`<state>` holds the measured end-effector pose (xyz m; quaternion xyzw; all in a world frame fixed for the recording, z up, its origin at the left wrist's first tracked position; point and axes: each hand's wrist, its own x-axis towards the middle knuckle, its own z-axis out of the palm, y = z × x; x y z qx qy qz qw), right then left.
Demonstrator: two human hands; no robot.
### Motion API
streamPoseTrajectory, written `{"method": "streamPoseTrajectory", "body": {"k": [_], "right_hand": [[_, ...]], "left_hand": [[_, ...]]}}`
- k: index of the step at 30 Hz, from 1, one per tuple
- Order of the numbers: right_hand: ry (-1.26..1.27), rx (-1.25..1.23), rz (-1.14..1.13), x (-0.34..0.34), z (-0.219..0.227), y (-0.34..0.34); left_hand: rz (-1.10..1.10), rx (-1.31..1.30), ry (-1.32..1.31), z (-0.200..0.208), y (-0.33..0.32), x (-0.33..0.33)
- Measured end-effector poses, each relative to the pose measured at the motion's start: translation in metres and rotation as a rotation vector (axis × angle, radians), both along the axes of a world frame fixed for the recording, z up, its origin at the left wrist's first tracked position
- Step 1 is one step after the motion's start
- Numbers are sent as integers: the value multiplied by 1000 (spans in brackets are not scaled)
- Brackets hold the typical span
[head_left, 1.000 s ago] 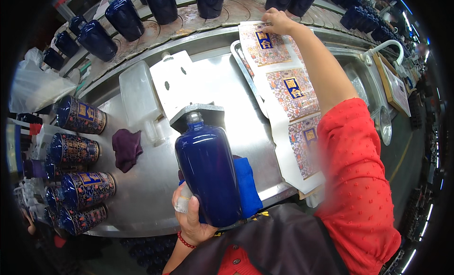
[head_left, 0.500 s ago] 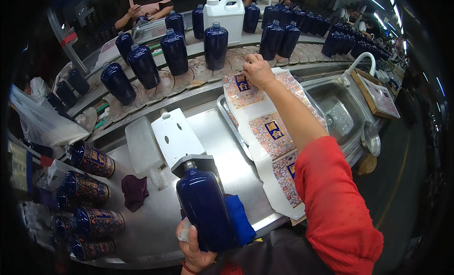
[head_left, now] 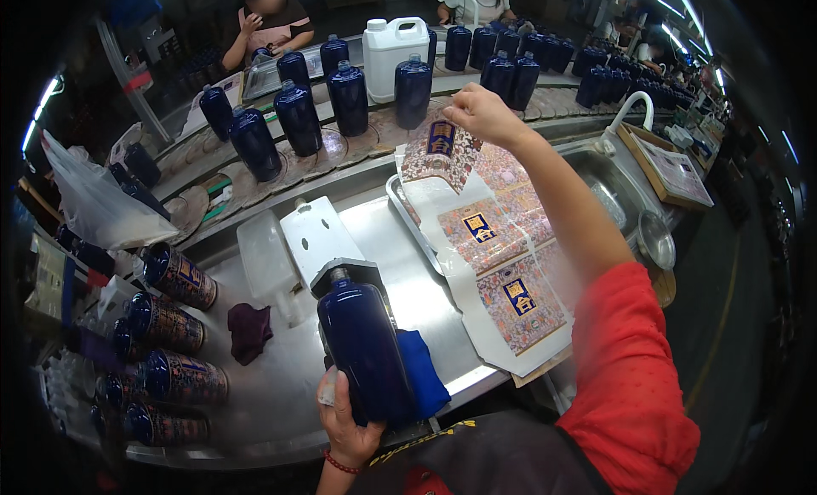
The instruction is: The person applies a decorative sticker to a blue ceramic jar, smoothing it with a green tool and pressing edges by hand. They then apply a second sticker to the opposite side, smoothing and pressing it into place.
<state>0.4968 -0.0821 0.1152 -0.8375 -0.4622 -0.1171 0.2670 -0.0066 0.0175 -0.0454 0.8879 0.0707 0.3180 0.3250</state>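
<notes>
My left hand (head_left: 351, 431) is wrapped round the lower part of a bare, glossy dark blue bottle (head_left: 362, 350), with a small pale piece I cannot make out against the thumb. The bottle lies tilted, its neck against a grey holder (head_left: 345, 274). Farther off, my right hand (head_left: 487, 119) pinches the top edge of a patterned decal (head_left: 423, 165) with a blue and gold panel. That decal's lower corner hangs free above a sheet of similar decals (head_left: 515, 346). A folded blue cloth (head_left: 422, 374) sits right of the bottle.
Blue bottles (head_left: 349, 99) and a white jug (head_left: 395, 61) line the curved conveyor (head_left: 340, 146) ahead. Several decorated bottles (head_left: 179, 275) lie at left, near a dark purple cloth (head_left: 249, 333). A sink (head_left: 608, 193) with a white faucet is at right. Two people sit across.
My right hand has lifted the top decal partly off the sheet. Bottles on the conveyor have shifted right. My left hand still holds the blue bottle.
</notes>
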Motion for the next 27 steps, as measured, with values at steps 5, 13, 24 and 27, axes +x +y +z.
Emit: {"method": "streamPoseTrajectory", "body": {"k": [5,13,24,27], "right_hand": [[239,-369,-223,36,-47,-23],[66,-399,-470,42,-174,-60],[-165,-324,-352,21,-128,-68],[-197,-309,-238,7,-91,-68]], "left_hand": [[-11,5,2,0,0,-1],[38,6,10,-1,-6,2],[83,-49,-25,-5,-15,10],[98,-45,-40,-2,-16,12]]}}
